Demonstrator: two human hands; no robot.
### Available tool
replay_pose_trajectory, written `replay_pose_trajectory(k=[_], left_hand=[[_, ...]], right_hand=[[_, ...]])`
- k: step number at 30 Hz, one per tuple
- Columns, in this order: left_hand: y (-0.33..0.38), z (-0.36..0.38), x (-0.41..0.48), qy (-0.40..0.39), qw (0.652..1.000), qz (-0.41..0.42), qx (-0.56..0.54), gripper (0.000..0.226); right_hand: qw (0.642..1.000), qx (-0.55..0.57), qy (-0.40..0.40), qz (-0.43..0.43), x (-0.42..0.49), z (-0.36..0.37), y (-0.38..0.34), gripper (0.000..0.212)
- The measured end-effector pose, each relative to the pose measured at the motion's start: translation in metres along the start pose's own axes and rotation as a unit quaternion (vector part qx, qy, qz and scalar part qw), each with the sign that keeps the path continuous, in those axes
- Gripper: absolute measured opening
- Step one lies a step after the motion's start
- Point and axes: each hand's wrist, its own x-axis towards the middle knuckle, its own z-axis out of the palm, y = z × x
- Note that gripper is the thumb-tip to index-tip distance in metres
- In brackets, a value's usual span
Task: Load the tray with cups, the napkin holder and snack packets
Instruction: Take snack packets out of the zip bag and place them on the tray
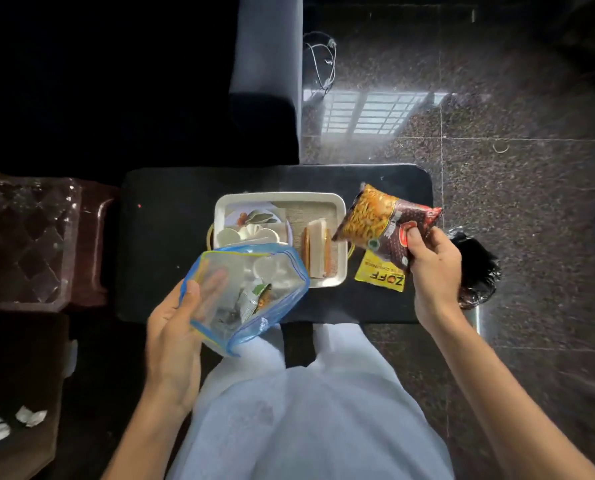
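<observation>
Snack packet point(382, 220): large orange-and-brown packet, held in the air just beyond the right hand's fingertips. It tilts toward the tray and its far corner hangs over the tray's near-right edge, probably on its way in.
Right hand point(431, 258): thumb and curled fingers pinch the packet by its lower end, leaving the bulk free to be laid down.
Tray point(278, 197): cream, rectangular, between the two hands and a little beyond them. Its middle strip is bare and looks like the likeliest place for the packet.
Cups point(228, 235): white, clustered at the tray's end nearer the left hand.
Napkin holder point(318, 244): upright at the end nearer the right hand, napkins between its sides.
Yellow packet point(380, 275): flat on the table, just under the right hand, not yet loaded.
Zip bag point(247, 289): clear with blue edges, a small sachet inside. It is raised over the tray's near corner, mouth toward the tray.
Left hand point(174, 327): thumb on the bag's front, fingers behind it, holding it up.
Table point(167, 220): black, carries the tray.
Black bag point(476, 268): crumpled, just outside the right hand.
</observation>
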Motion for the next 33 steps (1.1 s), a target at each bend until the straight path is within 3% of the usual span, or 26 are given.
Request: replay_pose_trajectory(k=[5, 9, 12, 18, 24, 30, 33], left_hand=[[-0.01, 0.035, -0.02, 0.025, 0.999, 0.009, -0.032, 0.037], [-0.018, 0.054, -0.036, 0.046, 0.998, 0.012, -0.029, 0.036], [-0.026, 0.061, -0.043, 0.064, 0.997, 0.009, -0.039, 0.037], [-0.04, 0.063, -0.045, 0.075, 0.997, -0.007, -0.032, 0.038], [-0.043, 0.066, -0.044, 0.078, 0.996, -0.008, -0.032, 0.037], [-0.035, 0.067, -0.042, 0.059, 0.998, 0.002, -0.019, 0.036], [-0.028, 0.061, -0.042, 0.055, 0.998, 0.002, -0.034, 0.037]], right_hand=[[0.989, -0.018, 0.118, 0.09, 0.106, -0.004, 0.051, 0.013], [0.968, -0.003, 0.164, 0.189, 0.166, -0.001, 0.084, 0.043], [0.956, 0.007, 0.169, 0.239, 0.191, 0.007, 0.101, 0.051], [0.94, 0.026, 0.156, 0.302, 0.199, 0.02, 0.123, 0.042], [0.925, 0.082, 0.126, 0.349, 0.182, 0.012, 0.13, 0.048], [0.919, 0.102, 0.1, 0.366, 0.149, -0.007, 0.121, 0.036], [0.939, 0.067, 0.082, 0.328, 0.117, -0.012, 0.099, 0.03]])
